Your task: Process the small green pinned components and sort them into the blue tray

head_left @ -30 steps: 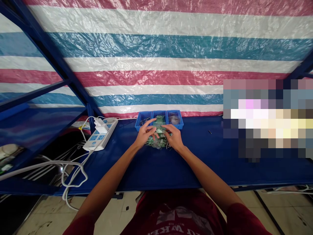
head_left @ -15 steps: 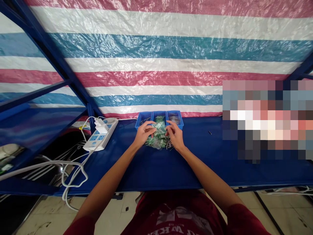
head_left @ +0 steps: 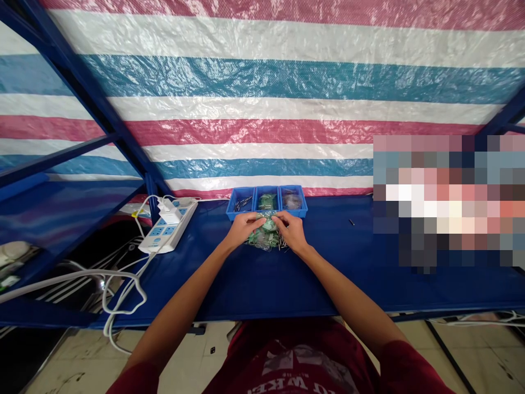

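Between my two hands is a small clear plastic bag [head_left: 268,223] with green and whitish contents. My left hand [head_left: 243,229] pinches its left side, thumb and fingers together. On the other side my right hand [head_left: 290,229] grips it the same way. Below the hands lies a pile of similar green-filled bags [head_left: 263,241] on the blue table. Some thin dark metal pieces [head_left: 282,243] show beside the pile, partly covered by my right hand. What exactly is inside the bags is too small to make out.
Three blue bins stand behind my hands: a left bin [head_left: 230,203] with dark rods, a middle bin [head_left: 267,189] with green bags, a right bin [head_left: 304,203] with clear bags. A white power strip [head_left: 168,227] with cables lies left. A small dark piece [head_left: 351,222] lies right.
My fingers have come down and inward from around the bag and now pinch it at both sides. The bins behind show more fully.
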Available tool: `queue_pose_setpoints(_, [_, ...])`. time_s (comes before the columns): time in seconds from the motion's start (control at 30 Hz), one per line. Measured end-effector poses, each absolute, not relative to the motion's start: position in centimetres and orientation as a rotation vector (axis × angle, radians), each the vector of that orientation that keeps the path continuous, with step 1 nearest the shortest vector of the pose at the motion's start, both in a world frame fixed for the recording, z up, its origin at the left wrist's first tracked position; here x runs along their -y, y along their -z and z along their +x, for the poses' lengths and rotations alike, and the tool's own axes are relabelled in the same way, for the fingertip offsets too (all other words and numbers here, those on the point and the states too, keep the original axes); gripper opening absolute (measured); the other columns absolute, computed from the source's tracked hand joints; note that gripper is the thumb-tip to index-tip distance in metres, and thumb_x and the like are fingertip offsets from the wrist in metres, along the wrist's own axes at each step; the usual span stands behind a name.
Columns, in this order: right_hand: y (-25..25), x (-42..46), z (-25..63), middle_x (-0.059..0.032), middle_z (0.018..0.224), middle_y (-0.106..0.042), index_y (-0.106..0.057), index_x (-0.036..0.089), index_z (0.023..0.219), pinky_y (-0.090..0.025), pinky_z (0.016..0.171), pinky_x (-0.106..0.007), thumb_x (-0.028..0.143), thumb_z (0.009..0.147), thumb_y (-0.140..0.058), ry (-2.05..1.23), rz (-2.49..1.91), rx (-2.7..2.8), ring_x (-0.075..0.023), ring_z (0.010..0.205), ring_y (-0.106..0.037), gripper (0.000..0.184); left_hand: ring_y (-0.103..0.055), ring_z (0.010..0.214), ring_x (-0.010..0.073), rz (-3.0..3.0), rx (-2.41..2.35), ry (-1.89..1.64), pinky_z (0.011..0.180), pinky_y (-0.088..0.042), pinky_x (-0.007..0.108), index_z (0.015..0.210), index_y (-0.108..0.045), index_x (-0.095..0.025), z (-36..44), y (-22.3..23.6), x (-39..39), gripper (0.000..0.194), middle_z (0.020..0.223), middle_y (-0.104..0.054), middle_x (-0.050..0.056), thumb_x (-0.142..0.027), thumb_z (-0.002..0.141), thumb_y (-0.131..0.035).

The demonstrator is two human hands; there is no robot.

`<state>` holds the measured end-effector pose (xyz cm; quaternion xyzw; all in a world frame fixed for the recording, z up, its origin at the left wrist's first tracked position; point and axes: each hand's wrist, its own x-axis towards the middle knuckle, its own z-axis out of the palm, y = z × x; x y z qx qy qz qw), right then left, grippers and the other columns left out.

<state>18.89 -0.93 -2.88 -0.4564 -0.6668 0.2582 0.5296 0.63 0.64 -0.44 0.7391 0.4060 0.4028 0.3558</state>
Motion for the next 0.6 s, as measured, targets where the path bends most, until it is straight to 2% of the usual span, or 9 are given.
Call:
queue_pose_setpoints(0.07, [2.6, 1.0, 19.0, -0.0002, 0.062, -0.06, -0.066, 0.019, 0.09, -0.044, 0.058, -0.027, 0.044, 0.092, -0.046, -0.595, -1.103, 1.542, -0.016, 0.054, -0.056, 0.032, -0.051, 0.044, 0.0129, 1.856, -1.095, -1.068, 0.046, -0.042, 0.026, 0.069, -0.066, -0.014, 0.6, 0.7, -0.9, 0.037, 0.054, -0.062, 0.002, -0.048, 0.083, -0.062])
queue_pose_setpoints(0.17, [2.5, 0.9, 19.2, -0.0011, 0.065, -0.062, -0.066, 0.019, 0.093, -0.046, 0.059, -0.027, 0.043, 0.093, -0.042, -0.571, -1.117, 1.469, -0.016, 0.056, -0.057, 0.035, -0.058, 0.051, 0.016, 1.927, -1.3, -1.337, 0.052, -0.045, 0.027, 0.077, -0.072, -0.014, 0.8, 0.4, -2.4, 0.034, 0.062, -0.068, 0.004, -0.044, 0.085, -0.06])
queue_pose_setpoints(0.27, [2.5, 0.8, 19.4, -0.0009, 0.064, -0.062, -0.067, 0.018, 0.09, -0.046, 0.059, -0.026, 0.044, 0.093, -0.042, -0.576, -1.132, 1.466, -0.0151, 0.056, -0.056, 0.036, -0.067, 0.08, 0.0216, 2.235, -1.443, -1.461, 0.075, -0.05, 0.032, 0.095, -0.074, -0.016, 1.4, -0.6, -5.0, 0.03, 0.093, -0.075, 0.007, -0.039, 0.09, -0.056])
queue_pose_setpoints(0.3, [2.5, 0.8, 19.4, -0.0007, 0.064, -0.061, -0.067, 0.018, 0.089, -0.045, 0.058, -0.026, 0.044, 0.093, -0.042, -0.582, -1.133, 1.474, -0.0147, 0.055, -0.056, 0.036, -0.067, 0.089, 0.0229, 2.365, -1.459, -1.398, 0.082, -0.049, 0.034, 0.098, -0.074, -0.017, 1.6, -0.9, -5.9, 0.029, 0.1, -0.074, 0.008, -0.036, 0.092, -0.054])
queue_pose_setpoints(0.37, [2.5, 0.8, 19.4, -0.0003, 0.064, -0.061, -0.067, 0.018, 0.088, -0.045, 0.058, -0.025, 0.044, 0.093, -0.042, -0.59, -1.13, 1.493, -0.014, 0.055, -0.056, 0.037, -0.064, 0.102, 0.0253, 2.641, -1.461, -1.056, 0.093, -0.044, 0.039, 0.097, -0.074, -0.018, 2.2, -1.2, -7.2, 0.026, 0.103, -0.073, 0.008, -0.031, 0.093, -0.053])
queue_pose_setpoints(0.47, [2.5, 0.9, 19.4, 0.0005, 0.063, -0.06, -0.067, 0.018, 0.086, -0.043, 0.058, -0.024, 0.043, 0.093, -0.042, -0.587, -1.127, 1.511, -0.0131, 0.054, -0.055, 0.036, -0.055, 0.116, 0.0316, 2.843, -1.525, -0.66, 0.104, -0.032, 0.05, 0.091, -0.075, -0.016, 3.0, -0.8, -7.6, 0.03, 0.103, -0.073, 0.011, -0.036, 0.092, -0.053])
queue_pose_setpoints(0.53, [2.5, 0.9, 19.4, 0.0007, 0.063, -0.06, -0.067, 0.018, 0.086, -0.043, 0.058, -0.024, 0.042, 0.093, -0.042, -0.582, -1.129, 1.52, -0.0128, 0.054, -0.055, 0.036, -0.051, 0.121, 0.0322, 2.868, -1.543, -0.614, 0.108, -0.026, 0.053, 0.094, -0.075, -0.016, 3.2, -0.6, -7.1, 0.034, 0.109, -0.071, 0.012, -0.039, 0.094, -0.049])
queue_pose_setpoints(0.6, [2.5, 0.8, 19.4, 0.0007, 0.063, -0.06, -0.067, 0.018, 0.087, -0.043, 0.059, -0.024, 0.041, 0.094, -0.04, -0.562, -1.154, 1.542, -0.0129, 0.054, -0.055, 0.037, -0.051, 0.122, 0.0295, 2.836, -1.534, -0.677, 0.108, -0.027, 0.051, 0.1, -0.073, -0.019, 2.9, -0.7, -6.2, 0.035, 0.113, -0.069, 0.01, -0.039, 0.095, -0.046])
